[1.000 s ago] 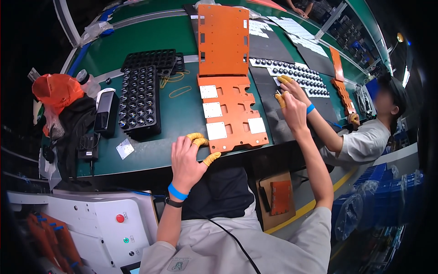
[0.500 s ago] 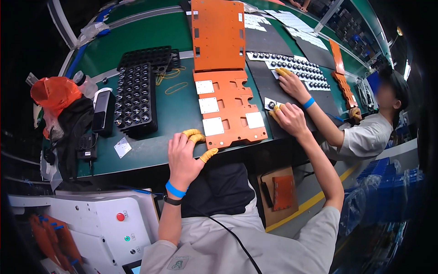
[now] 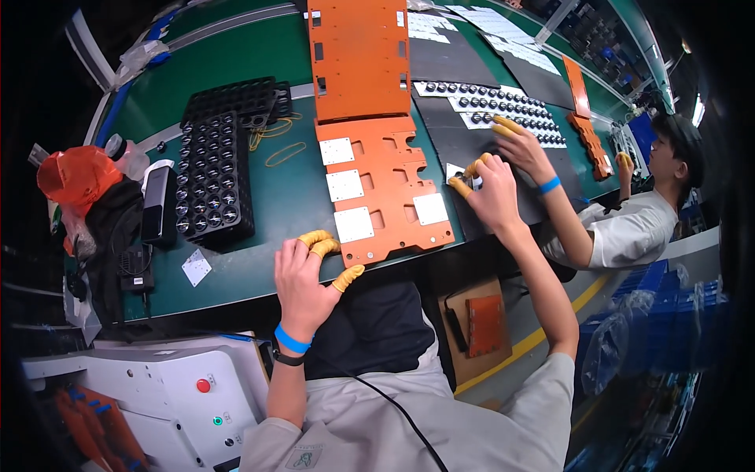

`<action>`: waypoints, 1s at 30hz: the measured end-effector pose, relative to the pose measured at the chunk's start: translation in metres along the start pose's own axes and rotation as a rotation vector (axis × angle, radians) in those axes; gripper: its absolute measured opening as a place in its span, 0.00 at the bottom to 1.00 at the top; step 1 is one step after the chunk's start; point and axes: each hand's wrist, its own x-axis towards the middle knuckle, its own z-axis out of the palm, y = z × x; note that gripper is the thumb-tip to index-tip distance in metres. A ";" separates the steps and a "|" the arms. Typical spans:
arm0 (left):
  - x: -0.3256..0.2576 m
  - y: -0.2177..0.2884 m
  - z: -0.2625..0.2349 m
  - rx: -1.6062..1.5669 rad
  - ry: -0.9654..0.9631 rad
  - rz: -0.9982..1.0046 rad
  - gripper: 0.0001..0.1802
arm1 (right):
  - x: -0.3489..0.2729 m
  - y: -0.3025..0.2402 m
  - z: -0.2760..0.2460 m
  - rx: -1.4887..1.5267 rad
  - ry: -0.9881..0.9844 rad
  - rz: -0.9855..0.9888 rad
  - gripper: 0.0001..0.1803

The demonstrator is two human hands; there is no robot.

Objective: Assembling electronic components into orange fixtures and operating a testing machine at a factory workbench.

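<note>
My left hand [image 3: 303,275] rests at the table's front edge by the near left corner of an orange jig plate [image 3: 385,236], thumb and fingers apart, holding nothing. Yellow finger cots cover several fingertips of both hands. On the black mat right of the jig, my right hand [image 3: 491,189] pinches a small dark round part at a white square plate [image 3: 451,169]; the fingers cover most of it. Similar white plates [image 3: 336,150] sit in the jig's pockets. Beyond my right hand, a co-worker's hand [image 3: 527,151] hovers near rows of black round parts on white strips [image 3: 503,106].
An upright orange panel [image 3: 360,63] stands behind the jig. Left are a black tray of round parts [image 3: 211,177], rubber bands [image 3: 285,154], a loose white plate [image 3: 197,268], a black box [image 3: 160,208] and an orange bag [image 3: 79,177]. The co-worker [image 3: 668,173] sits at right.
My right thumb and finger have closed over the round part at the white plate. The co-worker's nearer hand has drawn back from the rows, and their other hand has risen. My view has shifted slightly.
</note>
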 end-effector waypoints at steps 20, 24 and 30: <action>0.003 -0.002 -0.001 -0.013 -0.022 -0.027 0.30 | 0.142 0.092 0.068 -0.108 -0.047 -0.101 0.17; 0.004 -0.002 -0.001 0.003 -0.025 -0.026 0.30 | 0.144 0.090 0.073 -0.131 -0.042 -0.083 0.16; 0.006 0.001 0.001 0.004 -0.035 -0.028 0.28 | 0.142 0.090 0.070 -0.211 0.026 -0.018 0.18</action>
